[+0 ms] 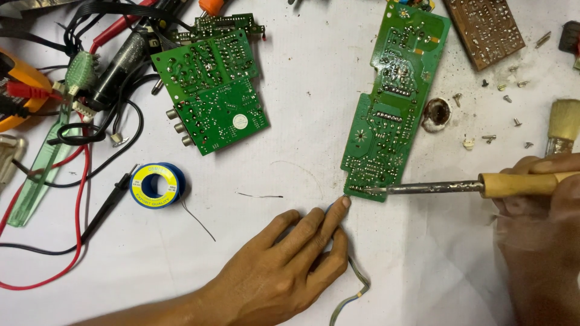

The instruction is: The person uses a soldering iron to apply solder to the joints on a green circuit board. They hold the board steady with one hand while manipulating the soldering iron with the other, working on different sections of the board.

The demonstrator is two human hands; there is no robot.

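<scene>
At the bottom centre of the frame the left hand (pixel 284 271) lies flat on the white table (pixel 151 265), fingers stretched out and holding nothing; its fingertip presses against the lower left corner of the long green circuit board (pixel 393 108). Thin wires (pixel 356 284) curl out from under that hand toward the bottom edge.

At the lower right the right hand (pixel 544 205) is closed around the wooden handle of the soldering iron (pixel 459 188). The iron lies almost level, pointing left, and its metal tip touches the bottom edge of the long green circuit board, just beside the left fingertip.

That board runs from the centre of the frame up to the upper right, tilted slightly, solder side up. Just right of it sits a small round tin (pixel 436 115) with a dark inside, and loose screws (pixel 504 115) are scattered near it. A brush (pixel 563 127) stands at the right edge.

Left of centre a spool of solder wire (pixel 156 185) with a blue and yellow face rests on the table, a loose strand trailing from it. Above it lie two joined green boards (pixel 211 90). In the upper left, red and black probe leads (pixel 78 181) tangle beside an orange meter (pixel 15 84). A brown perforated board (pixel 486 27) lies at the top right.
</scene>
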